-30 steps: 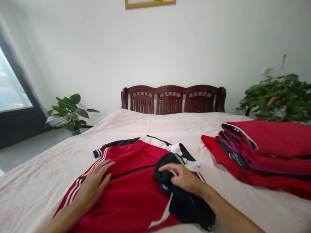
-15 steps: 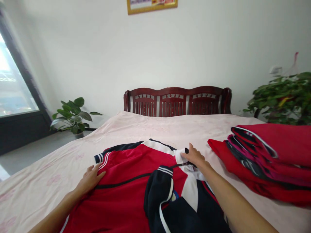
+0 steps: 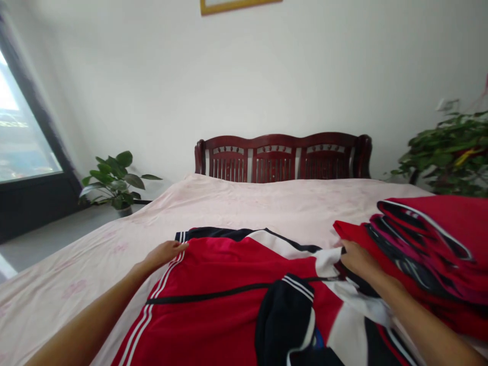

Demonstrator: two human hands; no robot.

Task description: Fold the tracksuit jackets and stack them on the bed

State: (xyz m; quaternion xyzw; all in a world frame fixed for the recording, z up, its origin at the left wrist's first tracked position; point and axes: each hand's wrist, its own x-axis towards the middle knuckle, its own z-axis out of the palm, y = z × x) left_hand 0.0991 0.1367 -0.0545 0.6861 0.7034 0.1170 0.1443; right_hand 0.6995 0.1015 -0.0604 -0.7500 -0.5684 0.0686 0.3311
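Note:
A red, white and navy zip jacket [image 3: 224, 269] lies spread sideways on the bed, its black zipper running across the middle. My left hand [image 3: 166, 253] pinches the striped hem at the jacket's far left corner. At the collar end, my right hand [image 3: 358, 259] grips the white and dark collar, fingers closed and partly hidden. One navy sleeve [image 3: 284, 315] with white cuff stripes is folded in over the red front. The near part of the jacket runs out of view at the bottom.
A pile of folded red and dark clothes [image 3: 430, 229] sits on the bed at the right, close to my right arm. Pale pink bedding [image 3: 267, 198] reaches back to a dark wooden headboard [image 3: 274, 157]. Potted plants stand left [image 3: 118, 180] and right [image 3: 450, 152].
The jacket has shifted right, its hem straighter with more stripes showing. My left hand moved up and right onto the hem corner. My right hand moved right with the collar.

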